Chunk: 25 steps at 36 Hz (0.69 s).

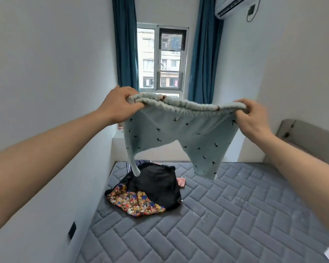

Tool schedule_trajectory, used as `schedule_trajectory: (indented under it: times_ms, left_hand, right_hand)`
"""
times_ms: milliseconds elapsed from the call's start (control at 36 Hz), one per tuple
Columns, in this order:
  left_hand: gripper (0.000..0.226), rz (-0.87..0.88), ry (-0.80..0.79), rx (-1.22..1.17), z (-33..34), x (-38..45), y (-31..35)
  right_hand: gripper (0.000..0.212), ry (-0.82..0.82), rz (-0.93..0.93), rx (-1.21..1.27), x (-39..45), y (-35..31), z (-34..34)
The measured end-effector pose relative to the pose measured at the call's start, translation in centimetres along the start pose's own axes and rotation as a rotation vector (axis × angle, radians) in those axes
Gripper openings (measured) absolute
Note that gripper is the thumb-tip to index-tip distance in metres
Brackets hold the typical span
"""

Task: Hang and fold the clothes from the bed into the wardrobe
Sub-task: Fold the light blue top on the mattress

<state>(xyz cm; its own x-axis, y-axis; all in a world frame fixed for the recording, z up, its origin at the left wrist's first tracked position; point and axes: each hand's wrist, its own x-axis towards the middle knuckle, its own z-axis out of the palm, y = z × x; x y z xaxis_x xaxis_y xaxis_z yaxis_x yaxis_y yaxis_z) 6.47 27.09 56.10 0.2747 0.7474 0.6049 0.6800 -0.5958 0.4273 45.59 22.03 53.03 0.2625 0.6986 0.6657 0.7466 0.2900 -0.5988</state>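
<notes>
Head view: from left to right, the left hand [120, 105] is raised in front of the window [162, 58], its fingers and thumb curled round the left end of the gathered elastic waistband of a pair of pale blue shorts [179, 133] printed with small dark birds. The waistband stretches almost level between the two hands, sagging slightly in the middle, and the shorts hang below both grips, well above the grey quilted mattress [226, 215]. One leg tapers down to a narrow point on the left, over a pile of clothes [154, 186] on the mattress: a black garment on a multicoloured patterned one, with a small pink piece [180, 181] just beside it. The other leg hangs wider on the right. The right hand [253, 118] pinches the right end of the waistband, fingers curled over its edge. Blue curtains [124, 44] flank the window, and an air conditioner [230, 6] sits high on the right wall.
</notes>
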Motion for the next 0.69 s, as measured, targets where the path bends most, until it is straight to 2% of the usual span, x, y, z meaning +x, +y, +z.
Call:
schedule_trajectory:
  times_ms: [83, 167, 250, 389, 472, 583, 694]
  left_hand:
    - [0.013, -0.011, -0.247, 0.093, 3.3, -6.8, -2.3]
    - [0.030, -0.089, -0.441, 0.124, 7.5, -15.1, -4.7]
    - [0.048, -0.183, -0.566, 0.077, 11.6, -23.8, -6.2]
    - [0.049, -0.388, -0.776, 0.056, 17.4, -36.8, -7.6]
    - [0.063, -0.500, -0.885, 0.065, 20.1, -42.7, -7.6]
    - [0.045, -0.673, -0.989, 0.090, 22.9, -49.5, -6.2]
    - [0.042, -0.744, -1.059, 0.115, 25.7, -55.6, -4.9]
  right_hand:
    - [0.024, -0.152, 0.049, -0.075, -6.5, 3.9, 1.7]
    - [0.018, -0.343, 0.078, -0.193, -14.3, 7.7, 3.2]
    - [0.018, -0.545, 0.135, -0.266, -22.6, 10.6, 4.1]
    - [0.023, -0.914, 0.289, -0.356, -34.2, 13.8, 4.4]
    - [0.014, -1.057, 0.389, -0.394, -39.8, 15.2, 4.5]
    - [0.017, -1.208, 0.498, -0.413, -46.6, 16.7, 4.3]
    - [0.017, -1.322, 0.544, -0.425, -53.0, 18.4, 3.8]
